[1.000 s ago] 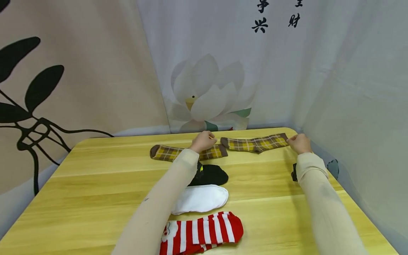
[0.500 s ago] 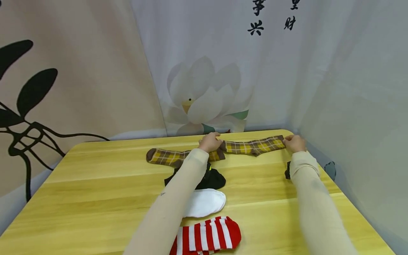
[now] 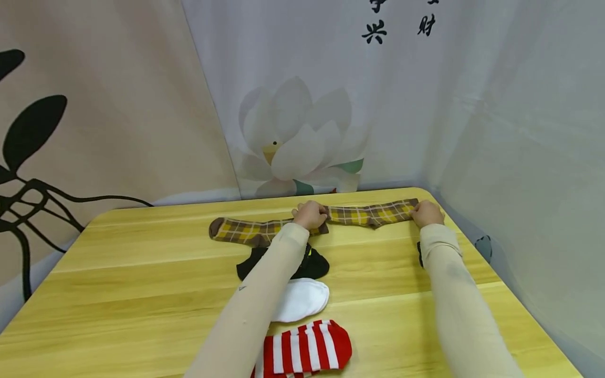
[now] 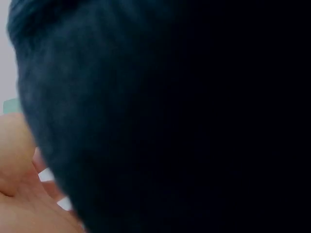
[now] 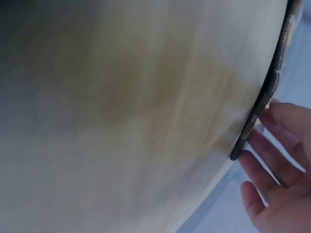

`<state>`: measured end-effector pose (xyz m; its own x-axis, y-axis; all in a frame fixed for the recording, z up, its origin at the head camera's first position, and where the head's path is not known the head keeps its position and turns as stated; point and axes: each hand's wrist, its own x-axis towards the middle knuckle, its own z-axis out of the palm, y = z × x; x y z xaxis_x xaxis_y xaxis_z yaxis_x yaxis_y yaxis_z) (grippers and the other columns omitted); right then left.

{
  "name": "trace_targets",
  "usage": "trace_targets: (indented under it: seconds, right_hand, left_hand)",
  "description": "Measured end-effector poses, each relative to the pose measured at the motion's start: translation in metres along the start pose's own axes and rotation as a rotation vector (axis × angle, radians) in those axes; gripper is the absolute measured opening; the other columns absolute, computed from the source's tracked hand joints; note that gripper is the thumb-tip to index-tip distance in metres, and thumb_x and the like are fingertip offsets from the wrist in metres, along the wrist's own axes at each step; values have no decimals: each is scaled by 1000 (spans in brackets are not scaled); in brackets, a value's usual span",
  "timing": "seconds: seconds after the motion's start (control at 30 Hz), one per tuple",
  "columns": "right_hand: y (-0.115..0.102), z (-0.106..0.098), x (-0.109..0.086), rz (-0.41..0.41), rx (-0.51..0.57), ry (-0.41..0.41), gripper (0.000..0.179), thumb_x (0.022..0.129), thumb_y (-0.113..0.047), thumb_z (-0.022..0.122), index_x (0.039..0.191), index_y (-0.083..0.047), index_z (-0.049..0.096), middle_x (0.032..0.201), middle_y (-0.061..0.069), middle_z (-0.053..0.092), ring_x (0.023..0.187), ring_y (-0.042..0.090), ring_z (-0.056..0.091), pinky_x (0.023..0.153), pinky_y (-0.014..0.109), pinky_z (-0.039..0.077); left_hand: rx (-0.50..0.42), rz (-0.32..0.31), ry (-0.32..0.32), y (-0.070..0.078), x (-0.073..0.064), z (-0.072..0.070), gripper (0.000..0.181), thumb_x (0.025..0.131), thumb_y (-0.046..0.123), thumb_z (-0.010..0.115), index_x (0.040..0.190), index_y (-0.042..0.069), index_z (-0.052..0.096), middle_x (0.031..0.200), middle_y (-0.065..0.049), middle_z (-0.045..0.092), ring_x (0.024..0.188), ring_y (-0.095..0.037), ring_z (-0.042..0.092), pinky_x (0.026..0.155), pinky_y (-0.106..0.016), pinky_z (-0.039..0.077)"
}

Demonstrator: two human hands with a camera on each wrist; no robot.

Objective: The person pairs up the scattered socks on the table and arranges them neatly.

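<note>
Two yellow-and-brown plaid socks lie end to end along the far side of the table. My left hand (image 3: 309, 214) reaches over the cuff of the left plaid sock (image 3: 241, 231) and pinches the toe end of the right plaid sock (image 3: 371, 215). At that sock's cuff, my right hand (image 3: 427, 213) holds the edge between thumb and fingers. In the right wrist view the sock (image 5: 257, 109) appears as a thin strip along the tabletop, right at the fingertips. Dark fabric covers most of the left wrist view, with part of the left palm (image 4: 19, 170) at its edge.
Nearer on the wooden table (image 3: 118, 294) lie black socks (image 3: 314, 266), a white sock (image 3: 304, 299) and red-and-white striped socks (image 3: 309, 349), partly behind the left forearm. A small black item (image 3: 419, 254) peeks out beside the right sleeve. A printed curtain (image 3: 302, 105) hangs behind.
My left hand has moved right, from over the left plaid sock to the right sock's toe. The right hand stays at the cuff. The head view has turned slightly right.
</note>
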<state>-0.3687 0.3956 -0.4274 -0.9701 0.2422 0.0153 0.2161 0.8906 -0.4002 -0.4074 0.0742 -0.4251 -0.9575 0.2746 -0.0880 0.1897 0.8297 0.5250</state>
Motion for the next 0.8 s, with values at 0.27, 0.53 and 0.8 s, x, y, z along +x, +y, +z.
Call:
trace_targets:
  seconds: [0.27,0.53,0.8]
  right_hand:
    - [-10,-2,-4,75,-44,-8,22,95,-15,58,86,2,68,102,23,68,101,44,59,97,69,32]
    - [-9,-5,-6,67,-70,-41,24,98,-15,52,89,3,64,99,26,68,99,45,59,99,72,27]
    - [-5,-16,-13,29,-49,-63,28,97,-14,52,78,2,66,88,22,69,102,48,57,100,74,22]
  left_hand:
    - [-4,-4,-79,3,-3,-2,20,99,24,53,100,18,72,125,-3,63,116,-33,42,91,-45,24]
    - [6,6,-98,7,-12,-9,29,100,23,50,126,16,64,138,-2,55,121,-30,38,89,-41,21]
    - [11,33,-72,6,-11,-7,40,99,26,54,138,17,53,147,-3,42,130,-34,32,100,-49,24]
